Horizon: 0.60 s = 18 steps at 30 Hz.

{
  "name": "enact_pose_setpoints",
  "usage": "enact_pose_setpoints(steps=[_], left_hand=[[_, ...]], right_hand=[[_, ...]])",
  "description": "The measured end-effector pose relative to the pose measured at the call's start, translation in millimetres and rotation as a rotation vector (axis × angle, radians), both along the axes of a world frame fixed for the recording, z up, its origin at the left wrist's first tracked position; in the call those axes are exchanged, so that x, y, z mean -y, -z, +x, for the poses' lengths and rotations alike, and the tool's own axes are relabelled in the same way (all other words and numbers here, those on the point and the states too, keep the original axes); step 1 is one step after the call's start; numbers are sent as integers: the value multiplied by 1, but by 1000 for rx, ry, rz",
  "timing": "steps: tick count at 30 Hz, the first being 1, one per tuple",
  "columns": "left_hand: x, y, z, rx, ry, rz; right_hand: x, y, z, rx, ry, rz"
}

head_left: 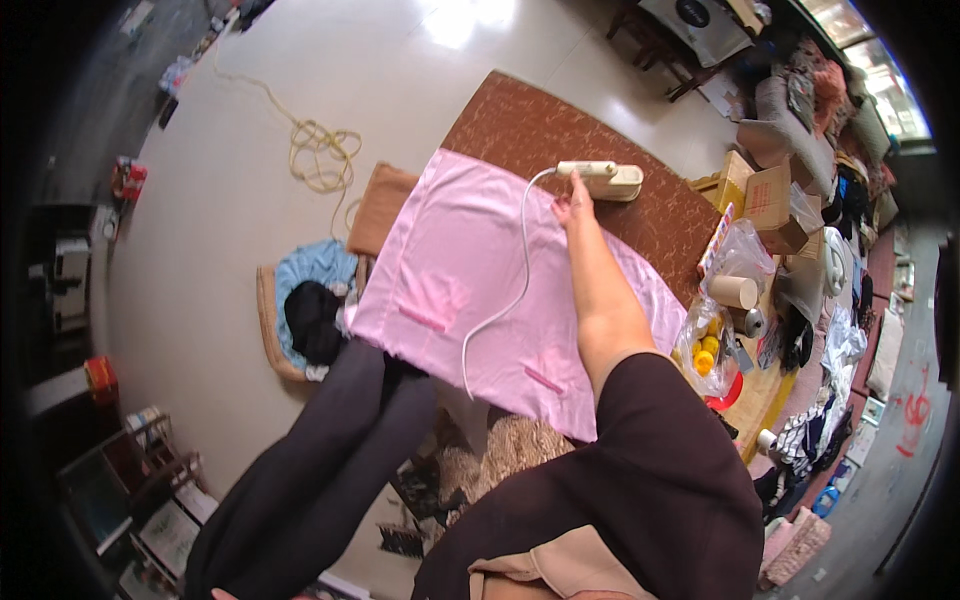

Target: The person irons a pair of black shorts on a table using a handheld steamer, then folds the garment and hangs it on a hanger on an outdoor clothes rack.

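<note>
Over the board's near part lies a pink cloth [470, 265], its surface wrinkled and its near edge hanging down. My right hand [573, 205] reaches across it, with a finger stretched to the near side of a cream-coloured iron [612, 180]. That iron rests on the brown patterned tabletop [530, 120]; its white cord [500, 312] runs back over the cloth. At the lower edge, only a sliver of my left hand [222, 595] shows, beside black trousers [310, 465] that stretch up to the cloth's left corner. Its fingers are mostly hidden.
A basket [268, 325] with blue and black clothes stands left of the table. Beyond lies a coiled yellow cord [322, 155] on the floor. On the right are a cardboard box [775, 210], a paper roll [735, 291] and a bag of yellow fruit [705, 350]. Clothes pile up farther right.
</note>
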<state>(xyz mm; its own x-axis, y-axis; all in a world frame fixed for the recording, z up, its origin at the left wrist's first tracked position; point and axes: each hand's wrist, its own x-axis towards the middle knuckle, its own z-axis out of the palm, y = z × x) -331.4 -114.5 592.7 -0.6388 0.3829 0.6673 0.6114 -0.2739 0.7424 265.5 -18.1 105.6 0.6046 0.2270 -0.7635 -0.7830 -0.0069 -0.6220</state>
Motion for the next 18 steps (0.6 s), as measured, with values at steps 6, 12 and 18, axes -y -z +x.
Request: enact_pose_setpoints(steps=[6,12,18], left_hand=[[32,-13,-86,1,-165,72],[52,-34,-148,-86,-129,278],[71,-53,-178,7,-105,418]], right_hand=[[92,-28,-103,242,-518,-145],[228,-22,-238,243,-1256,-348],[285,-44,-354,554,-1771,-471]])
